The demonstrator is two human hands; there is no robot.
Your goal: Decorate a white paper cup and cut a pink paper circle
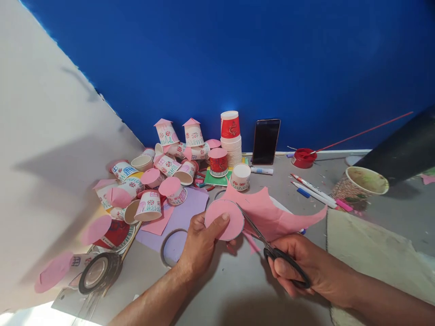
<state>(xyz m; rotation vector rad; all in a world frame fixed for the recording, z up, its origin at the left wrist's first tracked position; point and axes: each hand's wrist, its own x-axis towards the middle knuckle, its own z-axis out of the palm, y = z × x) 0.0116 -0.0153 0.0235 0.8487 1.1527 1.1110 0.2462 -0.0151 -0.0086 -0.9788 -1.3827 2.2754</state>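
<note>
A round pink paper disc (220, 208) with a dark outline is pinched in my left hand (200, 242), thumb on top. My right hand (299, 267) grips black-handled scissors (287, 267), fingers through the loops. The scissor blades point up and left, at the disc's right edge. A jagged pink paper offcut (272, 215) spreads out behind the blades, to the right of the disc. Just left of my left hand, a grey ring (165, 253) lies on purple paper (192, 201).
Decorated paper cups (149, 206) with pink tops are heaped at the left. Behind stand a cup stack (233, 151) and a phone (266, 142). Markers (314, 192), a red tin (304, 158), a patterned cup (360, 183) and a pale cloth (374, 258) are at the right.
</note>
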